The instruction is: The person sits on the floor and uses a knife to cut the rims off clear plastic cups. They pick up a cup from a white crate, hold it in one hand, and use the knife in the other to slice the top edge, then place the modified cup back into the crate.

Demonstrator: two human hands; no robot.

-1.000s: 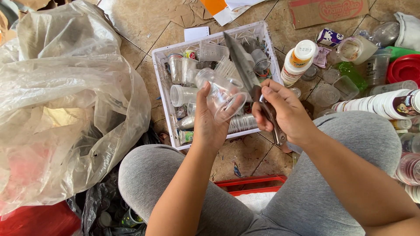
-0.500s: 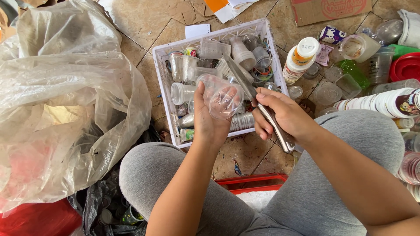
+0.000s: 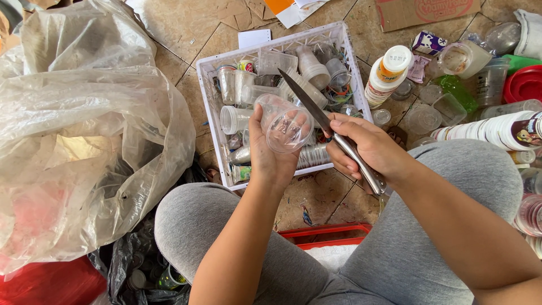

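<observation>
- The person wears light grey trousers (image 3: 451, 186) of a soft, stretchy-looking cloth that fits close over both thighs and knees.
- The cloth is plain, with no pattern, pocket or seam showing from above, only a few shallow folds near the knees.
- Both forearms are bare from the elbow down; no sleeve shows anywhere.
- The left hand (image 3: 271, 152) carries no glove, ring or bracelet, and its wrist has no watch or band.
- The right hand (image 3: 367, 149) is likewise ungloved, with short, unpainted nails and a bare wrist.
</observation>
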